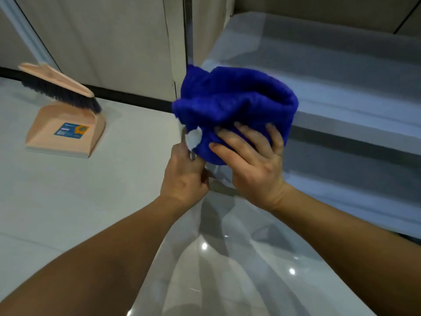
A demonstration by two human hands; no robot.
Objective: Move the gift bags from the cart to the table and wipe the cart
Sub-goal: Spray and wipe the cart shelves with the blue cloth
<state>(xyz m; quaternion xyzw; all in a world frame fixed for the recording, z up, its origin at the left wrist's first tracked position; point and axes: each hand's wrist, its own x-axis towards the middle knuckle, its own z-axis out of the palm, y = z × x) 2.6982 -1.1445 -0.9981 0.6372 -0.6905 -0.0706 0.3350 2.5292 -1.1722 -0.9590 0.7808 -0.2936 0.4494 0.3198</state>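
Note:
A bunched blue cloth [237,103] is held up in front of the white tiered cart [341,103]. My right hand [250,160] grips the cloth from below, fingers curled into its folds. My left hand [184,176] is just left of it, fingers pinching at the cart's corner post by a white round cap [194,137]. The cart's shelves that show carry nothing. No gift bags are in view.
A peach dustpan [66,133] with a dark-bristled brush [59,87] leaning on it stands on the glossy floor at the left. A beige wall with a black baseboard [127,96] runs behind. The shiny floor reflects lights near my arms.

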